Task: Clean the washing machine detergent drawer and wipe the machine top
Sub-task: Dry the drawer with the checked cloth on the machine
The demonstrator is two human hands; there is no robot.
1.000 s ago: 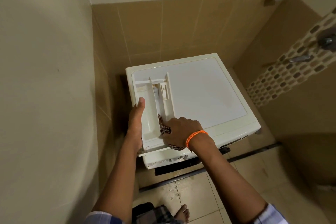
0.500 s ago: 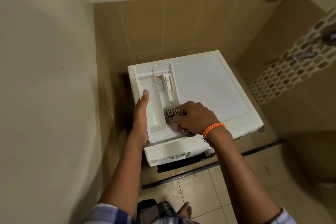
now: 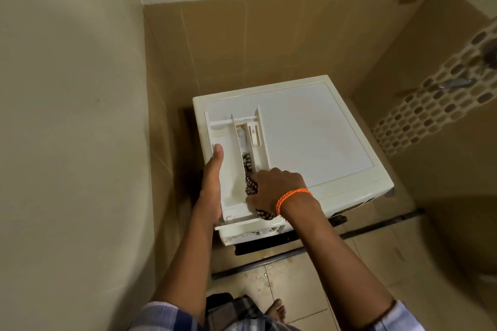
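A white detergent drawer (image 3: 228, 158) lies on the left part of the white washing machine top (image 3: 309, 131), its front end jutting past the machine's front edge. My left hand (image 3: 212, 185) holds the drawer's left side, thumb lying along the rim. My right hand (image 3: 277, 188), with an orange band at the wrist, grips a dark checked cloth (image 3: 248, 169) and pushes it into the drawer's narrow middle compartment. Part of the cloth hangs out under my right palm.
The machine stands in a corner, with a plain wall close on the left and tan tiles behind. A mosaic tile strip with metal taps (image 3: 454, 83) is on the right wall. Below are wet floor tiles (image 3: 271, 279) and my bare foot (image 3: 275, 309).
My right hand has drawn back toward the drawer's front while the cloth now reaches further up the middle compartment. My left hand keeps its hold on the drawer's side.
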